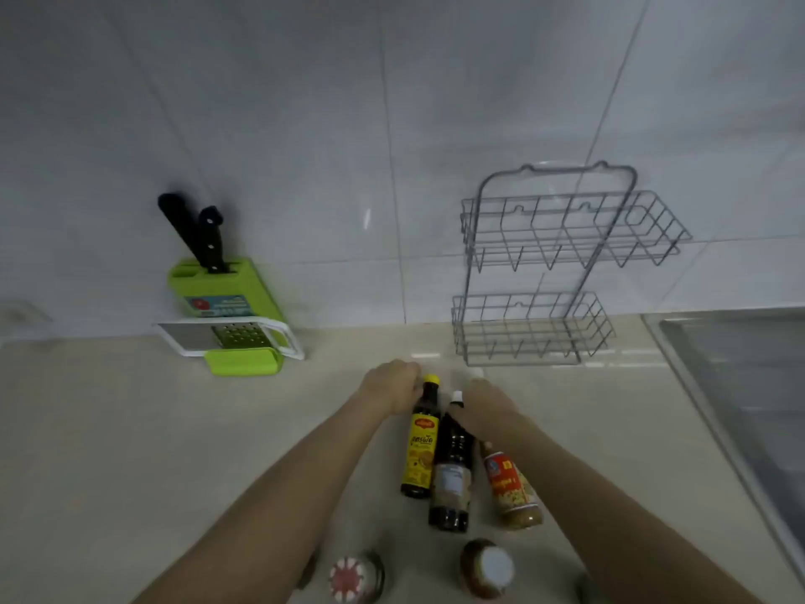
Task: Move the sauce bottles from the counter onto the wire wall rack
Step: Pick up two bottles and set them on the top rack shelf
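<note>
Three bottles stand together on the counter (130, 429) below the empty wire rack (562, 272): dark bottle (451, 477), yellow-labelled bottle (421, 446), orange bottle (512, 486). Left hand (394, 385) curls against the yellow one's neck; right hand (483, 407) covers the dark one's neck, grip unclear.

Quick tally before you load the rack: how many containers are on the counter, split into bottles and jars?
Tall bottles: 3, namely yellow-capped dark bottle, white-capped dark bottle, orange-labelled sauce bottle.
Jars: 2, namely red-and-white-lidded jar, white-lidded brown jar.
Total: 5.
Wire wall rack: 0 loaded.
</note>
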The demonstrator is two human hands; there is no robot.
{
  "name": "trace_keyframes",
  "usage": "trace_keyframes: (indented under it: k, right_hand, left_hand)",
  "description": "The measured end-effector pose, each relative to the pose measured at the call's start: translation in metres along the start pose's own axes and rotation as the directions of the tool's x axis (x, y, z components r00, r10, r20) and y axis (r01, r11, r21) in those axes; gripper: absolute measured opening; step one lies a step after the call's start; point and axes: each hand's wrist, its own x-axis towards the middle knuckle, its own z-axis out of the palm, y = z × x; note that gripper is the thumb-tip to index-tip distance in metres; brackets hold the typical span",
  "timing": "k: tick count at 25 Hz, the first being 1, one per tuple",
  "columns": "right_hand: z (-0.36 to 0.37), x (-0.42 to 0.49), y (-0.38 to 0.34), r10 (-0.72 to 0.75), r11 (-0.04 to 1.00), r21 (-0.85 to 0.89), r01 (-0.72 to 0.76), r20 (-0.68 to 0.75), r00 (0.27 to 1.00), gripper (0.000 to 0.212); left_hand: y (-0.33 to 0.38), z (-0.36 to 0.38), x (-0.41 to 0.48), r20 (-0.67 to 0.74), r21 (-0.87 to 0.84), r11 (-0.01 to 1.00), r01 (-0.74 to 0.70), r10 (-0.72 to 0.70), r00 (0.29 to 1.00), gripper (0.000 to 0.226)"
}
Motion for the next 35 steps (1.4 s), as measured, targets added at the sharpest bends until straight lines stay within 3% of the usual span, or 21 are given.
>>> trace_keyframes:
  k: [5,9,13,18,21,25,30,35]
  right_hand:
    - [0.001,0.028,0.005,0.068,0.997,0.031,-0.069,0.01,0.998,0.026]
    - [0.009,0.042,0.007,0.146,0.955,0.247,-0.164,0.091,0.985,0.021]
    - [0.006,0.048,0.005,0.119,0.945,0.286,-0.156,0.144,0.982,0.04]
    - [0.009,0.048,0.001,0.137,0.789,0.574,-0.222,0.188,0.973,0.049]
    - [0.003,0.037,-0.003,0.149,0.715,0.683,-0.148,0.058,0.987,0.044]
    - [-0.035,0.004,0.0,0.168,0.69,0.721,0.064,-0.245,0.955,0.044]
    - [-0.129,-0.059,0.014,0.193,0.675,0.669,0.312,-0.568,0.8,0.041]
    - [-0.235,-0.109,0.024,0.211,0.705,0.563,0.431,-0.747,0.63,0.048]
  left_hand:
    - [-0.01,0.023,0.032,0.118,-0.25,0.951,0.18,-0.155,0.981,0.032]
    - [-0.009,0.033,0.046,0.131,-0.391,0.894,0.217,-0.179,0.975,0.029]
    - [-0.014,0.036,0.051,0.174,-0.498,0.82,0.282,-0.224,0.959,0.032]
    - [-0.025,0.02,0.037,0.177,-0.71,0.643,0.287,-0.231,0.957,0.022]
    - [-0.025,0.001,0.021,0.1,-0.76,0.618,0.204,-0.199,0.975,0.02]
    - [-0.012,-0.041,-0.006,-0.172,-0.696,0.718,-0.015,-0.146,0.974,0.024]
    - [0.034,-0.136,-0.05,-0.471,-0.608,0.751,-0.258,-0.08,0.878,0.029]
    - [0.086,-0.224,-0.073,-0.637,-0.526,0.745,-0.411,-0.025,0.77,0.03]
